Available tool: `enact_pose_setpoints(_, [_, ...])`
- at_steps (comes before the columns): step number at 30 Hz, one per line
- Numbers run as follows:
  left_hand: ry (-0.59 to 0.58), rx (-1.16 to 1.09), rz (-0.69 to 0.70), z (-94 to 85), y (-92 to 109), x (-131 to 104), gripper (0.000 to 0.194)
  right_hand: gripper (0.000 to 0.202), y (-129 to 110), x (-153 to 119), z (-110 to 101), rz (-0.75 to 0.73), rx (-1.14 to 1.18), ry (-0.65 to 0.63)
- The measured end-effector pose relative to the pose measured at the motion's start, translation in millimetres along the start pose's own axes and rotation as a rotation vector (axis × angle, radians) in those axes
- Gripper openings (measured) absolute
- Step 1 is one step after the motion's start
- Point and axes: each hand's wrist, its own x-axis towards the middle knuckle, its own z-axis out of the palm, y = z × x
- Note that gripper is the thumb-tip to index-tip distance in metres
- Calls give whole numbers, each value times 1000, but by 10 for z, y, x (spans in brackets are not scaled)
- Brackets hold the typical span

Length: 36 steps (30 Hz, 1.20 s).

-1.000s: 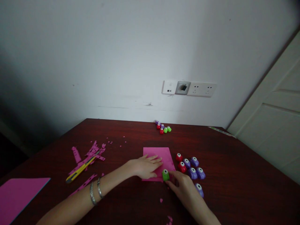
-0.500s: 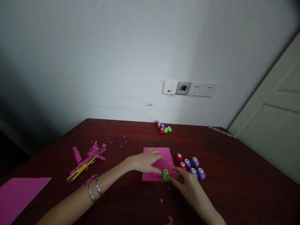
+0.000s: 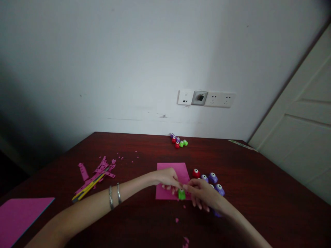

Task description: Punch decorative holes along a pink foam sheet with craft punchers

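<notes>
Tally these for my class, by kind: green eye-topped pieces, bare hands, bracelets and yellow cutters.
Green eye-topped pieces: 3 (1 by the hands, 2 near the wall)
Bare hands: 2 (left hand, right hand)
Bracelets: 2
Yellow cutter: 1
Total: 8

The left hand point(image 3: 168, 178) and right hand point(image 3: 204, 193) are close together, fingers point(image 3: 198, 204) curled, both forearms point(image 3: 90, 204) slanting inward

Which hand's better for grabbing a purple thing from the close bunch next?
Probably the right hand: it's beside those purple punches, while the left hand is farther, over the pink paper.
</notes>
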Motion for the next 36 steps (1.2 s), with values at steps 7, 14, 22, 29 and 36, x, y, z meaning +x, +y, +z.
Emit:
enact_pose_setpoints(7, [-62,-20,-93,-9,-53,137,30,39,3,125,-26,60,-53,-88])
enact_pose_setpoints(14, [-217,39,-227,-83,-4,210,31,49,-18,180,-100,43,-90,-199])
enact_pose_setpoints(22, [-356,138,-300,-94,9,304,38,53,0,319,-195,135,-64,-410])
enact_pose_setpoints(29, [-281,177,-340,-36,95,278,37,56,-23,366,-199,224,-8,-495])
enact_pose_setpoints(36, [-293,183,-277,-37,39,297,44,56,-3,386,-211,231,39,-535])
